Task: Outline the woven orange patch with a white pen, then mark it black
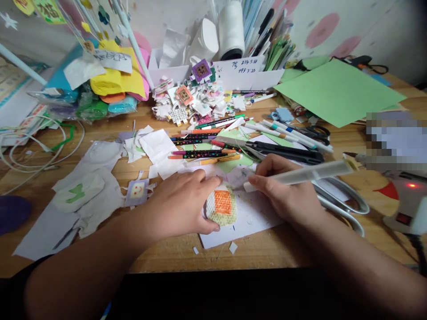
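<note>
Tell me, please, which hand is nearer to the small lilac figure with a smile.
Left. The left hand is just right of the lilac figure, holding the patterned piece; the right hand is farther right, beyond that piece, holding a white pen.

Near edge passable, far and right sides crowded

I could slide a grip along the bare near strip of the bench (167, 259), where just small paper scraps (233, 247) lie. Between the left hand (187, 200) and right hand (287, 191) I get a narrow gap over the white sheet (255, 218). Farther in, markers (203, 154) and a black cutter (287, 151) bar me. On the right, the white pen (316, 172) juts above scissor handles (355, 193); looped cables (42, 144) clutter the left.
</note>
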### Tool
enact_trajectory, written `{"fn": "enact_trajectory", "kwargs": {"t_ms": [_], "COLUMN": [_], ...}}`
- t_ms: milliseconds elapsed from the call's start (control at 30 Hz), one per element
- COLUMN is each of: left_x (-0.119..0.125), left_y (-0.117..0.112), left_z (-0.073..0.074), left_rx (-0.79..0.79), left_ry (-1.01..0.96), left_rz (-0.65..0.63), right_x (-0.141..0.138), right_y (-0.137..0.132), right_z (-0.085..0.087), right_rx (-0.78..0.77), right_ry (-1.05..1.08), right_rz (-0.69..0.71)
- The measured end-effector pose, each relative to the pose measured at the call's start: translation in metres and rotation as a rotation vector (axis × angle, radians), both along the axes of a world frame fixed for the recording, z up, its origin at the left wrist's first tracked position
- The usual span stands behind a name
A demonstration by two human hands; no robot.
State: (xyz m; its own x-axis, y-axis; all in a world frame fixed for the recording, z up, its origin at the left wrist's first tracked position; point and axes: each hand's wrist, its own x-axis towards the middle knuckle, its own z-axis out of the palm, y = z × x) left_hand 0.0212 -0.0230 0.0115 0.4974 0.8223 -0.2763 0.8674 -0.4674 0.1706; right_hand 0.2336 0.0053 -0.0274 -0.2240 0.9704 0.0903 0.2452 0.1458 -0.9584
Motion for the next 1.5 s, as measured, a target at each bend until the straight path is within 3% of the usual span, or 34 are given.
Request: {"fn": "enact_trajectory", "kwargs": {"t_ms": [333, 567, 833, 1033, 1167, 1333, 1500], "left_x": [0.0, -0.004, -0.001, -0.006, -0.005, -0.001, 0.0], "left_y": [0.0, 0.0, -0.001, -0.001, 0.0, 0.003, 0.003], "left_z": [0.0, -0.003, 0.0, -0.012, -0.01, 0.0, 0.001], "left_rx": [-0.027, -0.008, -0.041, -0.006, -0.018, -0.071, -0.068], "left_ry": [0.013, -0.052, -0.096, -0.113, -0.083, -0.044, -0.031], "left_rz": [0.026, 0.041, 0.126, 0.148, 0.169, 0.168, 0.167], "right_x": [-0.001, -0.001, -0.007, -0.006, -0.007, -0.007, 0.01], "right_y": [0.001, 0.004, 0.001, 0.002, 0.003, -0.006, -0.032], "right_z": [0.004, -0.005, 0.009, 0.012, 0.01, 0.014, 0.051], "right_rx": [0.035, -0.014, -0.019, -0.047, -0.029, 0.054, 0.361], "right_ry": [-0.012, 0.191, 0.03, 0.132, 0.179, 0.218, 0.093], "right_rz": [0.02, -0.087, 0.012, 0.018, 0.002, 0.03, 0.038]}}
